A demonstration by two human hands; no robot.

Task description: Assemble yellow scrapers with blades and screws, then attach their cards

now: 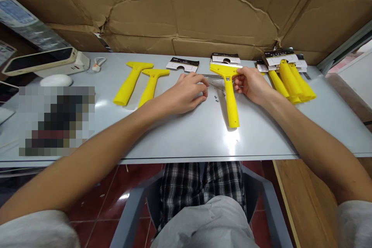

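Note:
My right hand (250, 83) pinches a yellow scraper (231, 100) at the right end of its wide head; the handle points toward me, and a pale metal strip shows along the head's top edge. Palm down on the table, my left hand (192, 92) has loosely bent fingers set apart, with nothing visible in them. Between my hands lie several small screws (216, 99) and thin metal rods (215, 84), partly hidden by the scraper. Two more yellow scraper handles (128, 85) lie to the left, one partly behind my left forearm.
Black-and-white header cards (182, 64) lie along the back. Several yellow scrapers with cards (290, 79) are piled at right. A phone (39, 61) rests on a white box at left, near a white mouse (56, 80). Cardboard (188, 15) walls the table's (180, 143) rear.

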